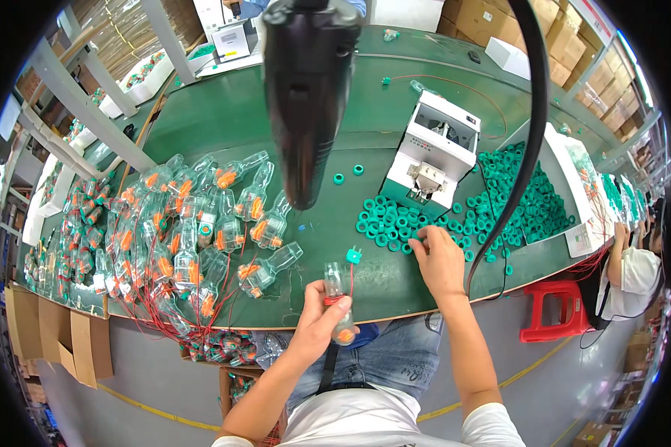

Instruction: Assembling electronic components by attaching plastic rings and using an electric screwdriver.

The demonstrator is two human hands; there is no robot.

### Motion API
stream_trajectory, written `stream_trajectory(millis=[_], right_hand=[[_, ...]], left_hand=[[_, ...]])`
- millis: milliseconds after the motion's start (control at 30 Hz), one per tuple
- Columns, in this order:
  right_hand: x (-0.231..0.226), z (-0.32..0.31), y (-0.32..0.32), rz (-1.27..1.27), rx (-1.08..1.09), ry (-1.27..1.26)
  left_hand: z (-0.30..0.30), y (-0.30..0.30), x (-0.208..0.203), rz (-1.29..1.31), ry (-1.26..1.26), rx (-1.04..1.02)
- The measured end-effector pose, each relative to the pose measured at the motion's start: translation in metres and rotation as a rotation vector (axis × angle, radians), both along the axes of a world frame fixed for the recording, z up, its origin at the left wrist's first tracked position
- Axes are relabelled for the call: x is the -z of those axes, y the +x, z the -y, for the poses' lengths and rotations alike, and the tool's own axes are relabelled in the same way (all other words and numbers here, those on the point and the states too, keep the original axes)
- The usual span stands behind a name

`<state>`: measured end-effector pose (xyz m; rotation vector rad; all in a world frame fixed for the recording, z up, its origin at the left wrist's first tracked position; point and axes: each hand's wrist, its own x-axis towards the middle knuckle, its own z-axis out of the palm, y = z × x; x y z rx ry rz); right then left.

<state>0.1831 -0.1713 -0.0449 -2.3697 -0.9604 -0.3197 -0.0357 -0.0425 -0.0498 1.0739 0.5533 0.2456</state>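
Observation:
My left hand [326,318] is closed round a clear plastic bottle-shaped housing [335,277] with an orange part at its lower end. A red wire is wound about the housing, and its green plug [353,256] sticks up beside the neck. Over the near edge of the spread green rings [381,223], my right hand [440,261] has its thumb and fingertips bent together, seemingly on one of the rings; the fingers partly cover it.
Many clear housings with orange parts and red wires [188,253] lie on the left of the green table [313,231]. Behind the rings stands a white machine [434,153]. A tray [559,175] of rings is at right. A dark device [306,97] and black cable [533,112] hang overhead. A red stool [555,313] stands beyond the edge, near another person [625,276].

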Motion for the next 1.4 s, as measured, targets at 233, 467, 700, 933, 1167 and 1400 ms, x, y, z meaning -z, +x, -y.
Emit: stream_trajectory(millis=[233,467,700,933,1167,1400], right_hand=[[-0.039,0.009,-0.051,-0.465,-0.099,0.212],[-0.033,0.021,-0.104,-1.323,-0.355,0.369],[-0.006,0.016,-0.101,-1.584,-0.394,0.464],[0.003,0.022,-0.101,-1.62,-0.413,0.5],[0.006,0.022,-0.043,-0.428,-0.006,0.202],[0.015,0.025,-0.026,0.066,0.042,-0.13]], left_hand=[[0.005,0.023,0.003,0.034,0.189,-0.132],[0.01,0.034,0.003,0.127,0.261,-0.179],[0.015,0.027,0.007,0.096,0.338,-0.171],[0.018,0.026,0.003,0.122,0.433,-0.143],[0.007,0.003,-0.008,0.161,-0.139,-0.212],[-0.005,-0.011,-0.01,0.253,-0.599,-0.156]])
